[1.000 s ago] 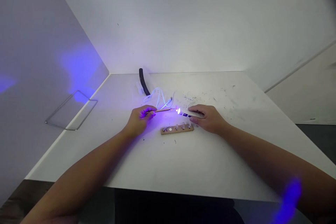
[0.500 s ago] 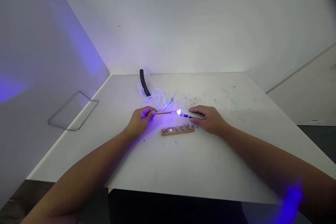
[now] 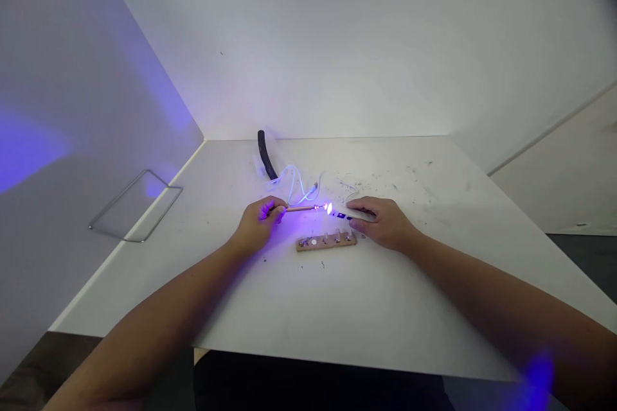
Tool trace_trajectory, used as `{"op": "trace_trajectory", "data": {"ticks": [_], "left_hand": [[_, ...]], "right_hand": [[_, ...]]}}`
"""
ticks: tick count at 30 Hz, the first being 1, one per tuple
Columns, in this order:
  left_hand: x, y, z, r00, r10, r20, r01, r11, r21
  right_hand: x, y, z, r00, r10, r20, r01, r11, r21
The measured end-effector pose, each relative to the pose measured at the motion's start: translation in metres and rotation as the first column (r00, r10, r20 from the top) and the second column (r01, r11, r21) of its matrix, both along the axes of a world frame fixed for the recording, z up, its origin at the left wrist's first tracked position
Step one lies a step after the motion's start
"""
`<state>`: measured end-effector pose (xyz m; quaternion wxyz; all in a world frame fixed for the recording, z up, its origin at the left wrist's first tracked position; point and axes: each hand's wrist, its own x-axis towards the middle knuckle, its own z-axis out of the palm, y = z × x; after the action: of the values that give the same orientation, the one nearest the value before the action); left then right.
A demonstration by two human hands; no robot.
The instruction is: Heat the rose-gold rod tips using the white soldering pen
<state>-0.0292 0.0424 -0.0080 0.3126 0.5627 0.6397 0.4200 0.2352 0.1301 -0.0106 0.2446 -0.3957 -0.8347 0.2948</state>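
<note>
My left hand rests on the white table, fingers pinched round a thin wooden stick that points right. My right hand is closed on a white pen-shaped lamp whose tip glows bright violet-white at the stick's end. Just in front of both lies a small wooden strip with several little metal pieces standing on it, untouched by either hand.
Behind the hands lie a looped white cable and a curved black tube. A wire rectangle leans at the left wall. Dark specks litter the table's right part. White walls close off the back and left.
Both hands keep their places with the stick's tip at the lamp. The violet glow on the left wall has shifted; the view has dropped slightly.
</note>
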Motion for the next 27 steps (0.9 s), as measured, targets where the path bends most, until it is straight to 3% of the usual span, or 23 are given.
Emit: {"op": "trace_trajectory", "data": {"ticks": [15,22,27], "left_hand": [[-0.0040,0.0013,-0.0080,0.999,-0.034,0.042,0.033,0.999,0.024],[-0.0031,0.0005,-0.0039,0.999,-0.026,-0.045,0.029,0.998,0.060],[-0.0042,-0.0001,-0.0067,0.999,-0.019,0.044,0.017,0.999,0.036]], "right_hand": [[-0.0005,-0.0005,-0.0001,1.000,-0.002,-0.009,0.002,1.000,-0.013],[-0.0003,-0.0009,-0.0002,1.000,0.009,-0.013,-0.008,1.000,0.010],[0.0006,-0.0008,-0.0007,1.000,-0.001,-0.003,0.001,1.000,-0.004]]}}
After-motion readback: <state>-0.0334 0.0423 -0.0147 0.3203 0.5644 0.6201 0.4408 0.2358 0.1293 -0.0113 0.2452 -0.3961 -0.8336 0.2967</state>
